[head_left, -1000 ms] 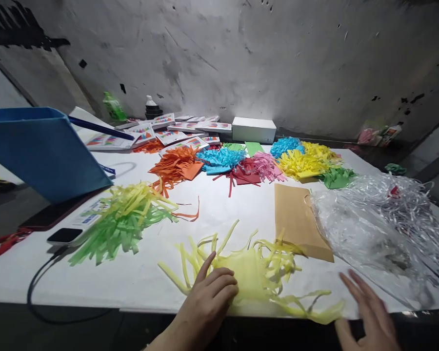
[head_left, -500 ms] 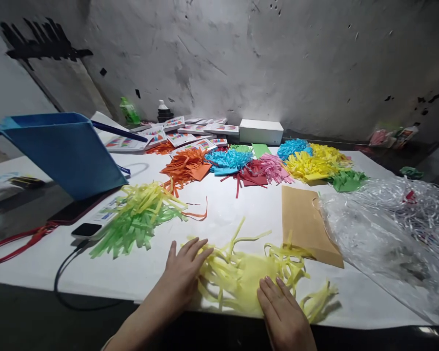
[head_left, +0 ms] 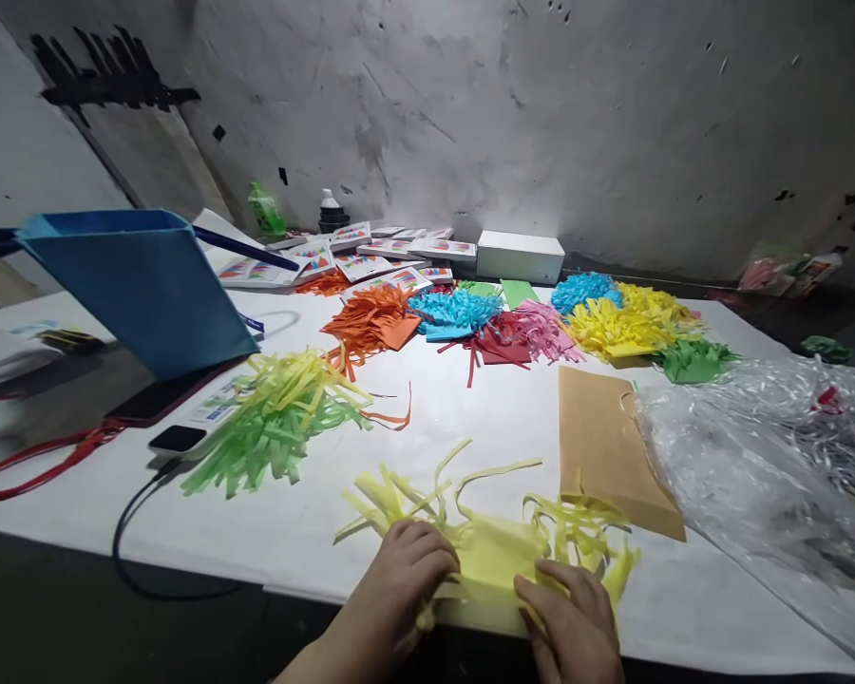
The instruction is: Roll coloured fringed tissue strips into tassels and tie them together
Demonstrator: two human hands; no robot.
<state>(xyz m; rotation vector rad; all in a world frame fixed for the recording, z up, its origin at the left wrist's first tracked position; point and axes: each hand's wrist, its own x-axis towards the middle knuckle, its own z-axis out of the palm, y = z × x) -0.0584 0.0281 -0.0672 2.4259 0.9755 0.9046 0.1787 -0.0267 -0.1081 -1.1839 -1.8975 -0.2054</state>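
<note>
A pale yellow paper with fringe-cut strips (head_left: 495, 546) lies at the near edge of the white table (head_left: 470, 418). My left hand (head_left: 406, 570) curls over its left side, fingers closed on the strips. My right hand (head_left: 570, 608) pinches the paper's near right part. Both hands grip the same yellow piece, gathering it together.
A green and yellow fringe pile (head_left: 277, 418) lies to the left. A brown paper bag (head_left: 605, 446) and a clear plastic bag of shreds (head_left: 762, 456) sit to the right. A blue bag (head_left: 142, 285), phones (head_left: 178, 439), a cable and several coloured fringe piles (head_left: 513, 323) are farther back.
Both hands have moved inward onto the yellow paper and closed on it, bunching its strips. The view has shifted slightly left and down.
</note>
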